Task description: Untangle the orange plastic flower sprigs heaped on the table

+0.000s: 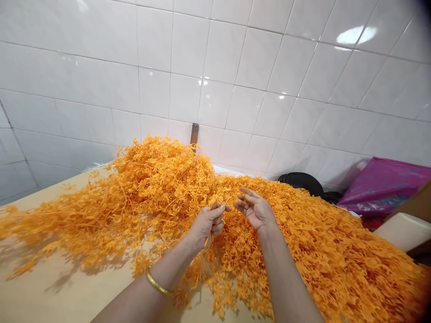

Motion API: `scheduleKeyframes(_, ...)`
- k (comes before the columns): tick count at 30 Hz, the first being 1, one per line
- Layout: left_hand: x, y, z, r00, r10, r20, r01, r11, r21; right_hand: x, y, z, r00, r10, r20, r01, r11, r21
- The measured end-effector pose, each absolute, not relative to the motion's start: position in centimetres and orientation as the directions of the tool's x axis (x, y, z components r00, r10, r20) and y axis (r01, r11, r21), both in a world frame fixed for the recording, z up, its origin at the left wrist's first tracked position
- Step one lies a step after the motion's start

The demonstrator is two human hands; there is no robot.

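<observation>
Orange stem (207, 241) pinched in left hand (211, 220) (gold bangle (155, 282) further back), right hand (255, 209) loosely uncurled, orange sprays (161, 175) heaped around

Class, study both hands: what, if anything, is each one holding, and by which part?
The left hand holds an orange sprig by its thin stem. The right hand is open, with nothing visibly held.

Bare left hand (211, 220): fingers (218, 228) curled into the palm, thumb (217, 211) pressed on top.
Bare right hand (257, 211): fingers loosely bent and parted, palm turned inward.
Bare left forearm (168, 265): slanting up rightward.
Bare right forearm (284, 269): steeper, leaning left.
Gap: hands near each other, apart.
</observation>
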State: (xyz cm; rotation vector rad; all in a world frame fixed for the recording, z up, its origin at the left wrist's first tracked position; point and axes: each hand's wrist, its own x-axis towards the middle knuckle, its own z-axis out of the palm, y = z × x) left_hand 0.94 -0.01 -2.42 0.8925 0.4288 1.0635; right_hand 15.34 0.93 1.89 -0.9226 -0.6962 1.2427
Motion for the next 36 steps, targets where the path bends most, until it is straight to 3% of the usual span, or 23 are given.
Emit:
scheduleKeyframes(5,0.6,0.2,-2.3,0.472,0.877,0.093,-0.531,0.198,0.824,14.7,0.2,2.1,-0.108,0.993,-0.048,-0.361,-0.084,-0.929)
scheduleKeyframes(8,0.7,0.0,-2.2,0.489,0.869,0.079,-0.481,0.193,0.855,14.6,0.2,1.7,-0.193,0.980,-0.041,-0.248,-0.090,-0.965)
scheduleKeyframes(15,1.3,-0.2,-2.4,0.437,0.899,0.039,-0.421,0.166,0.892,13.5,1.3,0.3,0.132,0.988,0.074,-0.226,0.102,-0.969)
scheduleKeyframes(21,1.3,-0.4,-1.9,0.383,0.923,0.036,-0.450,0.152,0.880,11.6,2.1,-0.3,0.318,0.946,0.060,-0.325,0.168,-0.931)
scheduleKeyframes(27,1.0,-0.5,-1.9,0.416,0.907,0.065,-0.444,0.140,0.885,17.1,1.7,1.3,0.545,0.838,0.030,-0.349,0.259,-0.901)
scheduleKeyframes(29,1.1,-0.5,-2.2,0.396,0.917,0.032,-0.426,0.153,0.892,18.2,1.1,2.2,0.551,0.834,0.028,-0.341,0.256,-0.905)
scheduleKeyframes(32,1.5,-0.4,-2.6,0.344,0.939,-0.025,-0.423,0.178,0.888,17.2,0.4,3.0,0.397,0.917,0.037,-0.303,0.169,-0.938)
scheduleKeyframes(36,1.7,-0.3,-2.7,0.327,0.944,-0.036,-0.439,0.186,0.879,15.3,0.1,3.3,0.218,0.975,0.037,-0.129,0.066,-0.989)
